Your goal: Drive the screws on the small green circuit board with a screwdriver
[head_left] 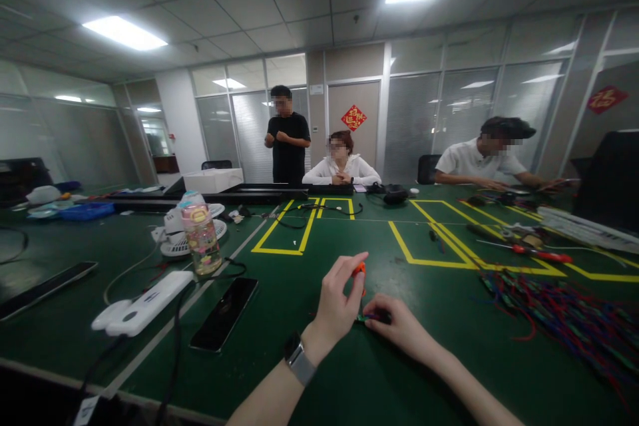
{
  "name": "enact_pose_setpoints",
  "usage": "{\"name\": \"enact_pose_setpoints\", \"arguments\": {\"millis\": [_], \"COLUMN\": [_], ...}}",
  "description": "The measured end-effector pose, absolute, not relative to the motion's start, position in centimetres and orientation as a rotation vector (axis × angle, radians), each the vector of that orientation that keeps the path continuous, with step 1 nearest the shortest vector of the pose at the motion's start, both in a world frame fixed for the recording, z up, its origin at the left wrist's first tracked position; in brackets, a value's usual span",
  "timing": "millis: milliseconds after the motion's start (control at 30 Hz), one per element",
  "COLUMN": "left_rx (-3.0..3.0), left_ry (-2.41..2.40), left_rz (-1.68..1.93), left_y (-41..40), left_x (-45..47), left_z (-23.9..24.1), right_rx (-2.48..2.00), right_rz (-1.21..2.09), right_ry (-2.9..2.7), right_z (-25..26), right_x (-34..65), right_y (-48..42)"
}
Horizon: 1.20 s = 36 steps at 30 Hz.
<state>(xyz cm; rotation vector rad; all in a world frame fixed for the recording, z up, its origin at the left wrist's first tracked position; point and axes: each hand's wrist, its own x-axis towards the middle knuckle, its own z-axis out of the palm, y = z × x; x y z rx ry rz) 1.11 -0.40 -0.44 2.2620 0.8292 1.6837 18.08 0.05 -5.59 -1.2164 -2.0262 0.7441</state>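
My left hand (337, 296), with a watch (299, 358) on its wrist, is closed around a small orange object (359, 271). Most of that object is hidden by the fingers, so its kind does not show. Just right of it and lower, my right hand (394, 325) pinches a small green piece (362, 318) close to the green table top (344, 373). Something dark shows under the right fingers, too small to name. Both hands are close together, with the fingertips nearly meeting at the green piece.
A tangle of red and blue wires (559, 313) lies at right, below a red-handled screwdriver (542, 253). To the left are a black phone (224, 314), a white device (150, 303) and a drink bottle (200, 236). Yellow tape (279, 251) marks the table. Three people are across it.
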Motion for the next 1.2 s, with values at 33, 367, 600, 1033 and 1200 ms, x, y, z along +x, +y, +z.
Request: {"name": "enact_pose_setpoints", "arguments": {"millis": [33, 367, 600, 1033, 1200], "left_rx": [2.266, 2.272, 2.285, 2.207, 2.139], "left_ry": [0.841, 0.839, 0.889, 0.864, 0.859], "left_rz": [1.683, 1.747, 1.745, 1.662, 1.656], "left_y": [-0.38, 0.42, -0.02, -0.16, 0.01], "left_x": [1.08, 1.01, 0.83, 0.85, 0.99], "left_z": [-0.49, -1.41, -1.08, -0.45, -0.55], "right_rx": [-1.221, -1.257, -1.243, -1.218, -1.219], "right_rz": [0.735, 0.729, 0.731, 0.716, 0.71], "right_ry": [-2.023, -2.001, -1.994, -2.021, -2.037], "right_z": [-5.64, -6.25, -6.54, -6.06, -5.85], "right_x": [18.04, 17.74, 17.89, 18.08, 18.11], "right_y": [0.06, 0.42, 0.57, 0.25, 0.13]}}
